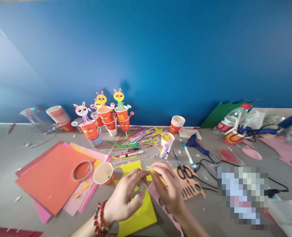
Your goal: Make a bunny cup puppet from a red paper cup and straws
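My left hand, with a beaded bracelet at the wrist, is closed around something clear that its fingers mostly hide. The fingers of my right hand are curled on a small yellow piece; its exact kind is not clear. Both sets of fingertips meet above a yellow sheet with rounded cut-outs. Left of my left hand stands an open paper cup. Black-handled scissors lie past my right hand, on a peach sheet with cut-outs.
Stacked coloured sheets carry a tape roll on the left. Rabbit-faced cup figures stand before the blue wall, near pipe cleaners. A blue glue gun with a black cable and a bottle are right.
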Demonstrator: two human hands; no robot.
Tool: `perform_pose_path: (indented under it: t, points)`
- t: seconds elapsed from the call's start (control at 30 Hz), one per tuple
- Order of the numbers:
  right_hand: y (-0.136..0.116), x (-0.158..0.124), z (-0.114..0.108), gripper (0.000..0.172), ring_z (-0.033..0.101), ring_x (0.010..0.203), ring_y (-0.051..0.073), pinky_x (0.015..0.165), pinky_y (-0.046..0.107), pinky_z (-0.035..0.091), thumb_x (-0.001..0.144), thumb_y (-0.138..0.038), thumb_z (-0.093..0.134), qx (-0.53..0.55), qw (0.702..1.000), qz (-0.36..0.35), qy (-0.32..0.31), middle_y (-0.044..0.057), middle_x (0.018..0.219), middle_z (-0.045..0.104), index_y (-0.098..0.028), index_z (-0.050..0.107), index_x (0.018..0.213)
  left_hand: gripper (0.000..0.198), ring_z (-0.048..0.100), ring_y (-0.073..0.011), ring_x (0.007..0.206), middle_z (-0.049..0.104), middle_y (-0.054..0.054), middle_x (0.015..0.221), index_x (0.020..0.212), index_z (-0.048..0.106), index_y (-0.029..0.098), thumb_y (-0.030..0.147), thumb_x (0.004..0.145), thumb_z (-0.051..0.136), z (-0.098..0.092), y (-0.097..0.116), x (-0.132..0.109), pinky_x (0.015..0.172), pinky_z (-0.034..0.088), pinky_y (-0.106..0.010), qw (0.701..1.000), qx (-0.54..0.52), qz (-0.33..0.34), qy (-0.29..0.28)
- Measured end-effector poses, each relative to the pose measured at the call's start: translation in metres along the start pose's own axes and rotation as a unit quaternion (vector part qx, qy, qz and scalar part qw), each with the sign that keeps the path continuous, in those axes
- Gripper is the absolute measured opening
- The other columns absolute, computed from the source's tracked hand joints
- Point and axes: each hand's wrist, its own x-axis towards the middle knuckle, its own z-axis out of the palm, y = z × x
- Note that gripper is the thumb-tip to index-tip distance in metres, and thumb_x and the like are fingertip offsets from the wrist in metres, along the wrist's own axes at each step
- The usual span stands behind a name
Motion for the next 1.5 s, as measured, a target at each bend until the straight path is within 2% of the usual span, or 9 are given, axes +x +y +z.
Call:
perform_pose_path:
  t: [0.4, 0.63, 0.83, 0.97, 1.17, 1.33, 1.5]
  points:
    - [0.002, 0.001, -0.002, 0.027, 0.066, 0.104, 0.026, 0.090, 0.039, 0.055, 0.094, -0.011, 0.053, -0.015, 1.000, -0.019, -0.012, 0.012, 0.111, 0.067, -0.023, 0.064, 0.115, 0.048, 0.063, -0.0239, 0.096, 0.065, -0.009, 0.101, 0.133, 0.057, 0.020, 0.019, 0.086, 0.048, -0.002, 0.000, -0.003, 0.084, 0.052, -0.032, 1.000, 0.001, -0.012, 0.009]
    - [-0.005, 0.004, -0.004, 0.013, 0.067, 0.093, 0.023, 0.081, 0.033, 0.055, 0.094, -0.014, 0.053, -0.005, 1.000, 0.017, -0.018, 0.009, 0.098, 0.068, -0.023, 0.061, 0.099, 0.047, 0.062, -0.0247, 0.100, 0.065, -0.009, 0.102, 0.133, 0.057, 0.020, 0.020, 0.087, 0.048, -0.002, -0.002, -0.004, 0.085, 0.051, -0.033, 1.000, -0.013, -0.009, 0.009]
    - [-0.007, 0.006, -0.003, 0.011, 0.067, 0.088, 0.022, 0.078, 0.032, 0.054, 0.095, -0.015, 0.053, -0.026, 0.999, 0.020, -0.006, 0.007, 0.093, 0.068, -0.023, 0.060, 0.099, 0.049, 0.062, -0.0251, 0.101, 0.065, -0.009, 0.104, 0.135, 0.055, 0.022, 0.019, 0.087, 0.049, -0.001, -0.004, -0.006, 0.087, 0.051, -0.033, 1.000, -0.012, -0.007, 0.013]
    - [-0.006, 0.004, -0.002, 0.016, 0.068, 0.089, 0.024, 0.077, 0.034, 0.056, 0.095, -0.015, 0.053, -0.040, 0.999, 0.014, -0.011, 0.008, 0.094, 0.069, -0.023, 0.063, 0.105, 0.050, 0.063, -0.0254, 0.101, 0.066, -0.009, 0.103, 0.137, 0.055, 0.022, 0.019, 0.087, 0.049, -0.001, -0.002, -0.005, 0.087, 0.052, -0.034, 1.000, -0.006, -0.006, 0.017]
    - [-0.002, -0.001, 0.001, 0.030, 0.069, 0.096, 0.025, 0.081, 0.037, 0.058, 0.093, -0.009, 0.052, -0.070, 0.997, -0.032, -0.017, 0.010, 0.103, 0.071, -0.023, 0.063, 0.117, 0.050, 0.063, -0.0245, 0.099, 0.067, -0.009, 0.102, 0.137, 0.055, 0.021, 0.020, 0.088, 0.049, 0.001, -0.004, -0.005, 0.086, 0.053, -0.032, 1.000, -0.010, -0.005, 0.022]
    - [-0.001, -0.002, 0.003, 0.035, 0.069, 0.096, 0.026, 0.081, 0.039, 0.058, 0.093, -0.005, 0.053, -0.104, 0.992, -0.063, -0.014, 0.011, 0.104, 0.072, -0.023, 0.061, 0.122, 0.049, 0.061, -0.0248, 0.107, 0.067, -0.008, 0.109, 0.138, 0.054, 0.022, 0.019, 0.090, 0.050, 0.004, -0.011, -0.008, 0.095, 0.050, -0.034, 0.999, -0.031, -0.014, 0.028]
    - [-0.003, -0.004, 0.002, 0.041, 0.069, 0.099, 0.027, 0.084, 0.042, 0.058, 0.092, -0.005, 0.052, -0.110, 0.992, -0.066, -0.020, 0.010, 0.108, 0.073, -0.024, 0.061, 0.127, 0.050, 0.060, -0.0231, 0.108, 0.066, -0.007, 0.109, 0.140, 0.052, 0.024, 0.016, 0.091, 0.050, 0.009, -0.014, -0.011, 0.099, 0.047, -0.035, 0.998, -0.056, -0.020, 0.034]
